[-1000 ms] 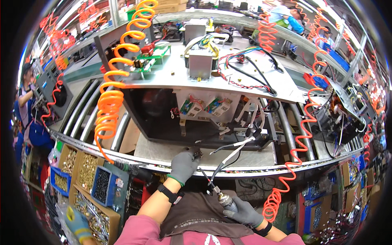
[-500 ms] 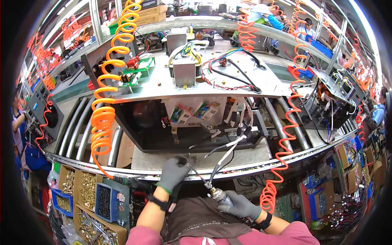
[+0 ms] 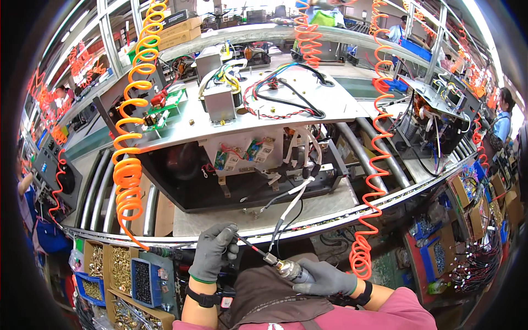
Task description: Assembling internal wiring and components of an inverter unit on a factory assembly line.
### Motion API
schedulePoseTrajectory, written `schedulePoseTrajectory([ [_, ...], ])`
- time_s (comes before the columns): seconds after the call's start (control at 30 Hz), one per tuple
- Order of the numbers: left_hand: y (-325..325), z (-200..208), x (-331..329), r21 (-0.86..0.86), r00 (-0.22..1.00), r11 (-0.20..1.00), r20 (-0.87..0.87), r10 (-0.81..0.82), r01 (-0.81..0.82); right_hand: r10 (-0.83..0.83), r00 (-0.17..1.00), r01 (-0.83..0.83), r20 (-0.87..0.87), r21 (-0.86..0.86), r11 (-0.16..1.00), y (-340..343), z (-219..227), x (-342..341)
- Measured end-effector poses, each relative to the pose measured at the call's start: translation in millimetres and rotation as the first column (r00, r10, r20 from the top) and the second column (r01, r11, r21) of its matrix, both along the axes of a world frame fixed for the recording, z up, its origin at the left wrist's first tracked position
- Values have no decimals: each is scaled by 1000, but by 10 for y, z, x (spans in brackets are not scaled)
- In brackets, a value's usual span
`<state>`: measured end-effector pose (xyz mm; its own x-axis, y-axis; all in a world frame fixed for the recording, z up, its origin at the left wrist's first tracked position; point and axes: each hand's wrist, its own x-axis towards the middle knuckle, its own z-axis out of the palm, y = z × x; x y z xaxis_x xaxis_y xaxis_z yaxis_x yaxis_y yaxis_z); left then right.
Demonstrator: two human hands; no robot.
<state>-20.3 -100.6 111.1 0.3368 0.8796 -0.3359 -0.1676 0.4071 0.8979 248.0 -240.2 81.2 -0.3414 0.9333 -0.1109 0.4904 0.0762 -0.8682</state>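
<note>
My right hand point(image 3: 325, 279) is wrapped round the body of a power screwdriver point(image 3: 291, 271), its long thin bit pointing up and left. My gloved left hand point(image 3: 212, 254) is raised at the bit's tip, thumb and fingers pinched together. Something tiny and shiny shows at those fingertips, too small to name. Beyond both hands, an open dark metal chassis point(image 3: 236, 193) rests on the line, with small circuit boards inside. Above its opening lies a pale metal panel point(image 3: 181, 131) carrying a transformer point(image 3: 221, 103) and coloured wires. White and black cables point(image 3: 291, 206) hang from the chassis toward me.
Orange coiled hoses point(image 3: 129, 170) hang on the left and right point(image 3: 374, 165). Metal rollers point(image 3: 357, 154) flank the chassis. Bins of screws point(image 3: 121, 269) and black parts point(image 3: 144, 283) stand at lower left. Another opened unit point(image 3: 429, 121) sits at right. A co-worker point(image 3: 501, 118) stands far right.
My left hand has drawn back toward me from the bench edge and turned upward, its fingers still near the bit's tip. The right hand keeps its hold. The whole view has shifted slightly.
</note>
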Motion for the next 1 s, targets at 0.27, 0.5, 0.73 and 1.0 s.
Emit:
schedulePoseTrajectory([
  [0.27,-118,291,251,85,993,990,-53,-107,111,-46,993,42,-108,-36,998,-133,196,175],
  [0.5,-18,441,301,181,964,948,-2,-266,262,-71,988,68,-135,-26,997,-141,190,275],
  [0.73,77,702,413,221,939,913,-103,-327,343,-49,994,53,-100,35,998,-127,183,392],
  [1.0,194,1091,394,242,823,813,-380,-423,529,0,999,4,-39,99,995,-53,210,467],
])
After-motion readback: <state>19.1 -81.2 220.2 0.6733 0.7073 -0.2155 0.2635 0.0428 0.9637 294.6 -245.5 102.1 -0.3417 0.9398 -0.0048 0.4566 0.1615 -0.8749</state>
